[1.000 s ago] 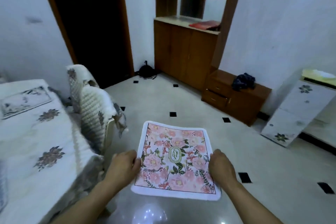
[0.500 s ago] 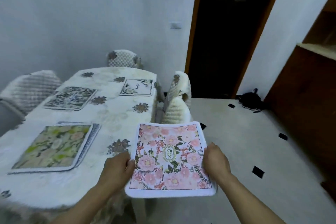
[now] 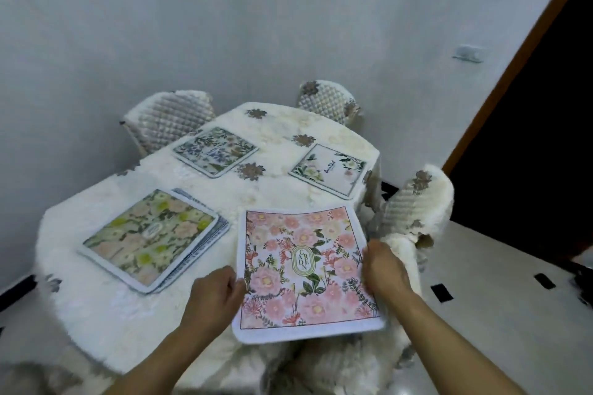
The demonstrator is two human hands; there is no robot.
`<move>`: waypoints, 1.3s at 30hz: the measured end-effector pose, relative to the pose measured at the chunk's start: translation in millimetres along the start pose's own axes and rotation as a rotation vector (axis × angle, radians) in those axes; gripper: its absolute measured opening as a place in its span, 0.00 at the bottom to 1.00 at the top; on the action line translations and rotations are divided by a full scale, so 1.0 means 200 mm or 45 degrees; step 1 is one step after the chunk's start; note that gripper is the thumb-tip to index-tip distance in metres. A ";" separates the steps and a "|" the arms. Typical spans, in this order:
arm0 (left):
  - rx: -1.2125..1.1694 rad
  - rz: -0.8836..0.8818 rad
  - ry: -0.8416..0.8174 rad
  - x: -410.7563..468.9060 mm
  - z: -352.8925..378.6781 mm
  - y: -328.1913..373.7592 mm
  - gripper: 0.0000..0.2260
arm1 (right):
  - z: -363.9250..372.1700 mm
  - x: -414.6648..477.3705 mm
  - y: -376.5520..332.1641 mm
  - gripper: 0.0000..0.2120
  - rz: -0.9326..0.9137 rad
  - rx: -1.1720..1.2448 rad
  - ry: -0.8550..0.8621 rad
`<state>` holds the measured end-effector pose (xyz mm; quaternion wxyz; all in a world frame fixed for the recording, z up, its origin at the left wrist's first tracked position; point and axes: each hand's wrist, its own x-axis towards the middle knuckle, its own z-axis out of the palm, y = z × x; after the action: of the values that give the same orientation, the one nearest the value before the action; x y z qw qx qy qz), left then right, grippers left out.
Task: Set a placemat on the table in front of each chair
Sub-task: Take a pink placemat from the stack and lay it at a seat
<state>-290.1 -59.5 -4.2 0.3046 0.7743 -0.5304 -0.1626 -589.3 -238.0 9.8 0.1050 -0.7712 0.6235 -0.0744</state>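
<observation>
I hold a pink floral placemat [image 3: 305, 269] flat between both hands, over the near right corner of the table [image 3: 205, 199], which wears a white fluffy cloth. My left hand [image 3: 215, 295] pinches its left edge and my right hand [image 3: 383, 269] grips its right edge. A stack of placemats topped by a green floral one [image 3: 150, 237] lies on the table's near left. A blue-green placemat [image 3: 215, 151] lies at the far left and a white floral placemat [image 3: 329, 168] at the far right.
Padded white chairs stand at the far left [image 3: 167, 119], far end [image 3: 327, 101] and right side [image 3: 417, 205]. A further fluffy chair back [image 3: 321, 369] sits just below the held mat. A dark doorway [image 3: 529, 138] opens at the right over tiled floor [image 3: 497, 298].
The view has swung left from the cupboard side of the room to the table. The pink placemat, held in both hands throughout, now hangs over the table's near right corner.
</observation>
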 end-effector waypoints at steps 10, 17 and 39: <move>-0.013 -0.846 0.270 -0.06 0.62 0.03 0.14 | 0.48 1.03 -0.29 0.08 -0.798 -0.089 -0.366; 0.056 -1.159 0.400 0.04 0.87 -0.02 0.13 | 0.79 1.28 -0.44 0.05 -1.103 -0.193 -0.504; 0.289 -1.358 0.181 0.15 0.99 -0.06 0.14 | 0.98 1.18 -0.34 0.08 -1.186 -0.165 -0.589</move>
<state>-384.2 -143.6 -161.4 0.1296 0.9728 -0.0565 -0.1834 -426.7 -441.0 -165.3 0.1481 -0.9678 0.1783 0.0978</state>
